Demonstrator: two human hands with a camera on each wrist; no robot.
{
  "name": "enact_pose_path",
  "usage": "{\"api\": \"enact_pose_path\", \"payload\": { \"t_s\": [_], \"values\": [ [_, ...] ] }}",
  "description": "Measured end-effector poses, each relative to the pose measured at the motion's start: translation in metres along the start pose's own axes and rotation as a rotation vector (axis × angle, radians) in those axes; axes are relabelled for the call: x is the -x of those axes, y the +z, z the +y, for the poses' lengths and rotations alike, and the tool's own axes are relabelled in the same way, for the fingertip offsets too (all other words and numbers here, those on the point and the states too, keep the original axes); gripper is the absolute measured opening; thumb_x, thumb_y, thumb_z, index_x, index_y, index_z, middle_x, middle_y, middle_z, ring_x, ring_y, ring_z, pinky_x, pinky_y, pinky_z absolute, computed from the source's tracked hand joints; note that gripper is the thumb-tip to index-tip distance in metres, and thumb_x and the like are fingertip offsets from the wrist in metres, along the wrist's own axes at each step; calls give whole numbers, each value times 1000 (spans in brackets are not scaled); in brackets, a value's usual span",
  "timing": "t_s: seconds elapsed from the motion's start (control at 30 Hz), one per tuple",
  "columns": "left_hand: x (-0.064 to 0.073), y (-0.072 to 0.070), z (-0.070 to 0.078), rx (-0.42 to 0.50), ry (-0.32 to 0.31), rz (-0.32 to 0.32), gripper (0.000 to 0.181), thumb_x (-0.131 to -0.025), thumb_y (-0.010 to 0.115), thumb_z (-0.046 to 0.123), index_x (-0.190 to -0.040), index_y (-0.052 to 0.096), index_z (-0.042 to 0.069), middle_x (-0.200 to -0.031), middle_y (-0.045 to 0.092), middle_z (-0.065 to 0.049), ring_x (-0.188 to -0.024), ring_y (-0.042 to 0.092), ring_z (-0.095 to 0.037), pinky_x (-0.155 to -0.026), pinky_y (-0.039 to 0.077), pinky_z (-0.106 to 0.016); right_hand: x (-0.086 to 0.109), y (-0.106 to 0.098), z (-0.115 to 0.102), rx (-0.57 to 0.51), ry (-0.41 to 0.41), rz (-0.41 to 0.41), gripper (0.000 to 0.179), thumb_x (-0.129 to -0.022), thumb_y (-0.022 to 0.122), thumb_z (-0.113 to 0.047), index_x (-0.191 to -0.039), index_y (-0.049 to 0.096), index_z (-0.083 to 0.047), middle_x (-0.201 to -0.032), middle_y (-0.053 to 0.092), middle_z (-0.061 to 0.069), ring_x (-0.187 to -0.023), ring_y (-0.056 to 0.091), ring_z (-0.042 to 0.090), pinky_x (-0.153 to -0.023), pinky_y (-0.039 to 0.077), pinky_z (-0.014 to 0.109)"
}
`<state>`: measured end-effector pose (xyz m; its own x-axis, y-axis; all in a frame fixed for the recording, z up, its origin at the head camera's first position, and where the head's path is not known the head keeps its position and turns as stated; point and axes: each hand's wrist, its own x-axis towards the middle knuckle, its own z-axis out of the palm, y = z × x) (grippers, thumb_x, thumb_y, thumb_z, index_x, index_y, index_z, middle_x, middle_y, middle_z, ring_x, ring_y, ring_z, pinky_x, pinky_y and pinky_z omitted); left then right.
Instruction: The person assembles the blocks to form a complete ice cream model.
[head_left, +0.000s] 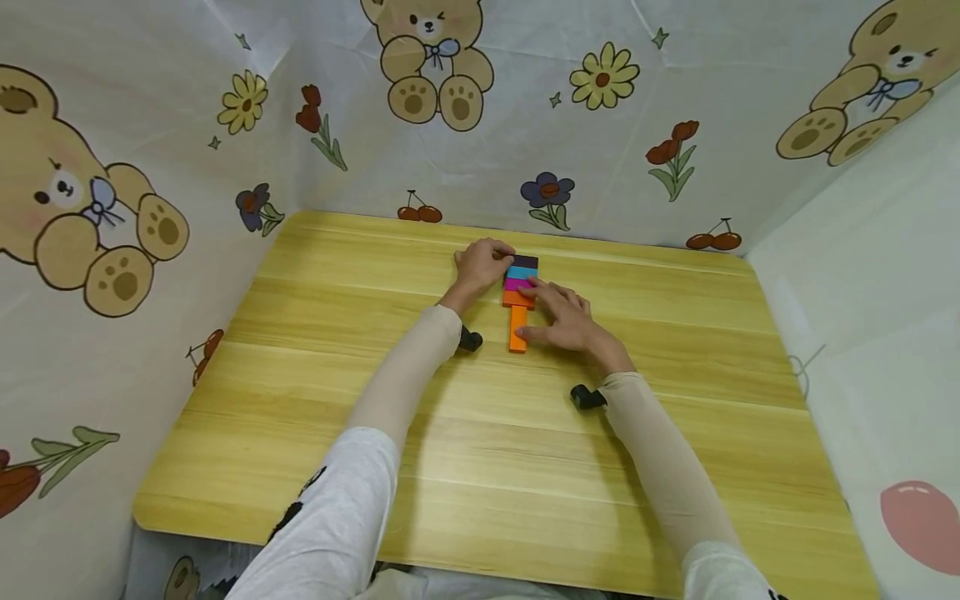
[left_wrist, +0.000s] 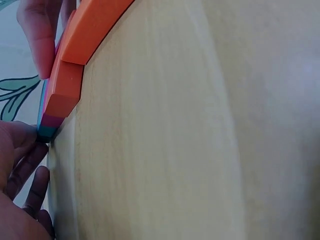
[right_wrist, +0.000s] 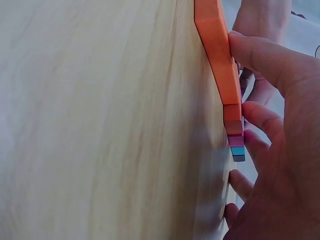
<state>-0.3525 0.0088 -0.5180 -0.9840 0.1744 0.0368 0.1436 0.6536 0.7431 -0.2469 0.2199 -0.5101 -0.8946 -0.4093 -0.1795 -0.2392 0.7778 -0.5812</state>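
Note:
Flat blocks lie in a joined row on the table: a black block [head_left: 526, 262] at the far end, then a blue block [head_left: 522, 272], a magenta block [head_left: 519, 284] and an orange block [head_left: 518, 298]. A narrow orange block [head_left: 518, 330] runs lengthwise from that row toward the person. My left hand [head_left: 482, 268] touches the black block's left corner with its thumb and fingertips. From the right side, my right hand [head_left: 564, 317] reaches over; its fingertips rest at the magenta and orange blocks, and its thumb [right_wrist: 252, 52] touches the narrow block.
The wooden table [head_left: 480, 467] extends widely around the blocks. Behind it hangs a white cloth [head_left: 510, 150] printed with bears and flowers. Black wrist-worn devices [head_left: 585, 397] stick out near both wrists.

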Motion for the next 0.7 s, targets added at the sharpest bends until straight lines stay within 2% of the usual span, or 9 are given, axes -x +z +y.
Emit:
{"api": "enact_pose_path", "payload": {
  "t_s": [0.5, 0.6, 0.7],
  "values": [
    [4, 3, -3, -27, 39, 2, 24, -109, 65, 34, -124, 81, 24, -127, 79, 3, -122, 67, -22, -108, 31, -52, 2, 1, 3, -2, -20, 3, 86, -94, 70, -65, -168, 38, -34, -184, 12, -9, -167, 8, 43, -125, 5, 70],
    [7, 2, -2, -28, 53, -16, 27, -111, 62, 32, -131, 78, 23, -132, 78, 2, -125, 65, -25, -109, 31, -54, 2, 1, 3, -15, -33, 12, 86, -95, 72, -63, -168, 38, -32, -184, 12, -9, -167, 8, 43, -124, 5, 71],
    [10, -2, -2, -44, 72, -65, 34, -113, 57, 28, -144, 70, 23, -138, 75, 0, -130, 63, -27, -114, 30, -58, 4, 1, 3, -36, -54, 38, 88, -95, 74, -58, -169, 36, -31, -185, 9, -5, -167, 5, 45, -125, 5, 74]
  ]
}}
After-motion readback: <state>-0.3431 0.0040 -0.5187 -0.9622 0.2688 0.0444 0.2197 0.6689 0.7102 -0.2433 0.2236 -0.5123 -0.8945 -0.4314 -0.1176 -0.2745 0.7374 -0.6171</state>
